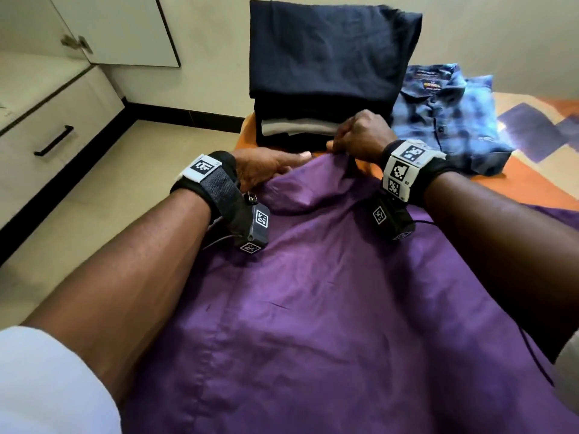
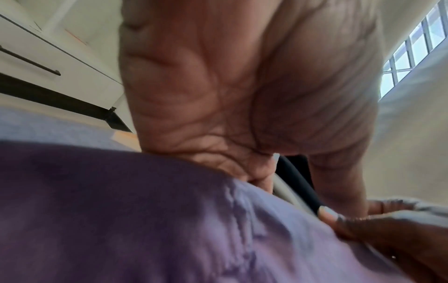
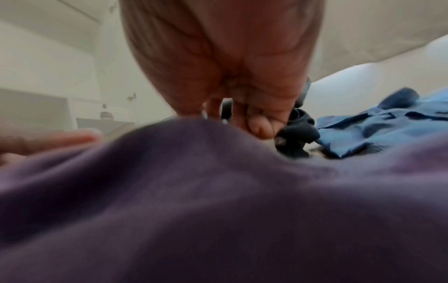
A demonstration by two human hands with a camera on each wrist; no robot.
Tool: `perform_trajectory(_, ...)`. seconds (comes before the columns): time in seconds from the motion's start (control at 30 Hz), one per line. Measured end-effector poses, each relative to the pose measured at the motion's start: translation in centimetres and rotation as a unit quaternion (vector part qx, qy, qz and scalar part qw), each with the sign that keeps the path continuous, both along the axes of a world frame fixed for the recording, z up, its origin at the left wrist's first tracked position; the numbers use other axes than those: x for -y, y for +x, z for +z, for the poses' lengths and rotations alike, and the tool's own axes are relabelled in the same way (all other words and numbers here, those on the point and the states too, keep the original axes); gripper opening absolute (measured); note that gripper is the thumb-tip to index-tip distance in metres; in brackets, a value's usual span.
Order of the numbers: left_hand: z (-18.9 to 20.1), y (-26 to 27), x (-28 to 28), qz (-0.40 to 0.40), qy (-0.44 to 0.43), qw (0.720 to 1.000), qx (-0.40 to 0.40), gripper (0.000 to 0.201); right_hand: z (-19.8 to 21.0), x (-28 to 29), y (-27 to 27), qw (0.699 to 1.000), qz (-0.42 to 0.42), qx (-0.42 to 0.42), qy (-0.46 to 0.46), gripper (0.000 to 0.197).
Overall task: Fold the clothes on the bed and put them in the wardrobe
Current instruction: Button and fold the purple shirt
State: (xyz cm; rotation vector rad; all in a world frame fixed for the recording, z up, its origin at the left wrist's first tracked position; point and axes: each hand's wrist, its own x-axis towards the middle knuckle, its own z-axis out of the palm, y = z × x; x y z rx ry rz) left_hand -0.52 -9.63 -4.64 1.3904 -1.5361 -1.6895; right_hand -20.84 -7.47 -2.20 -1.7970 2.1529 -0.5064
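Purple shirt [image 1: 329, 308] lies lengthwise away, right hand [image 1: 360, 136] pinching far edge

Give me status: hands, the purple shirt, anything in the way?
Right hand pinching the far edge of the purple shirt; left hand flat on it. Shirt spread on the bed, not yet folded. Dark folded stack and blue plaid shirt just beyond.

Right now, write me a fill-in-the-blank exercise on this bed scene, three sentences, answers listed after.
1. The right hand pinches the far edge of the ____ garment.
2. The left hand lies flat on that garment, its fingers ____.
3. The blue checked shirt lies to the ____ of the stack of folded clothes.

Missing words: purple; straight; right
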Motion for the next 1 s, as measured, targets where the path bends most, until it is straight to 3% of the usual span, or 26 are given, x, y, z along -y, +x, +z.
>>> perform_trajectory(0.03, -0.2, -0.3, 0.0, 0.019, -0.033, 0.999, 0.005, 0.052, -0.3, 0.3, -0.1, 0.998, -0.024, 0.033, -0.054, 0.02)
perform_trajectory(0.07, -0.2, -0.4, 0.0, 0.021, -0.029, 0.999, 0.025, 0.046, -0.4, 0.5, 0.1, 0.991, -0.048, 0.07, -0.102, 0.02)
perform_trajectory(0.17, 0.8, -0.2, 0.3, -0.029, 0.042, 0.996, 0.078, 0.011, -0.7, 0.6, 0.8, 0.974, -0.076, 0.147, -0.153, 0.015)
perform_trajectory(0.27, 0.9, 0.3, 1.3, -0.038, 0.083, 0.996, -0.014, 0.022, -1.3, 0.0, 1.2, 0.973, -0.032, 0.157, -0.164, 0.007)
perform_trajectory(0.33, 0.7, 0.4, 1.6, -0.01, 0.088, 0.995, -0.038, 0.031, -1.9, -0.5, 1.4, 0.973, -0.005, 0.17, -0.157, 0.027)
perform_trajectory(0.4, 0.5, 0.4, 1.8, 0.056, 0.053, 0.993, -0.084, 0.033, -2.1, -1.0, 1.4, 0.965, -0.04, 0.19, -0.174, 0.036)
perform_trajectory(0.47, 0.2, 0.4, 2.0, 0.125, -0.019, 0.985, -0.12, 0.017, -2.5, -1.1, 0.9, 0.967, -0.122, 0.139, -0.172, 0.025)
perform_trajectory(0.5, 0.0, 0.5, 2.3, 0.156, -0.049, 0.98, -0.112, 0.019, -2.7, -1.2, 0.7, 0.974, -0.15, 0.1, -0.137, 0.023)
perform_trajectory(0.57, -0.4, 0.3, 2.6, 0.18, -0.079, 0.977, -0.083, 0.026, -3.4, -1.0, 0.1, 0.985, -0.157, 0.058, -0.036, 0.04)
perform_trajectory(0.67, -0.4, -0.5, 2.2, 0.128, -0.044, 0.99, -0.045, 0.02, -4.4, -0.6, -0.4, 0.99, -0.123, 0.042, 0.055, 0.049)
perform_trajectory(0.73, -0.3, -0.9, 2.1, 0.09, -0.035, 0.995, -0.013, 0.017, -4.7, -0.1, -0.9, 0.989, -0.136, 0.035, 0.051, 0.042)
perform_trajectory(0.8, -0.3, -1.1, 2.3, 0.063, -0.05, 0.996, 0.032, 0.027, -4.5, 0.1, -1.2, 0.984, -0.17, 0.019, 0.039, 0.044)
perform_trajectory(0.87, -0.5, -1.4, 2.7, 0.038, -0.066, 0.994, 0.084, 0.038, -4.3, 0.1, -1.3, 0.987, -0.15, 0.017, 0.063, 0.048)
perform_trajectory(1.0, -0.7, -1.9, 3.3, 0.047, -0.133, 0.98, 0.142, 0.024, -3.6, 0.3, -1.3, 0.991, -0.126, 0.016, 0.032, 0.033)
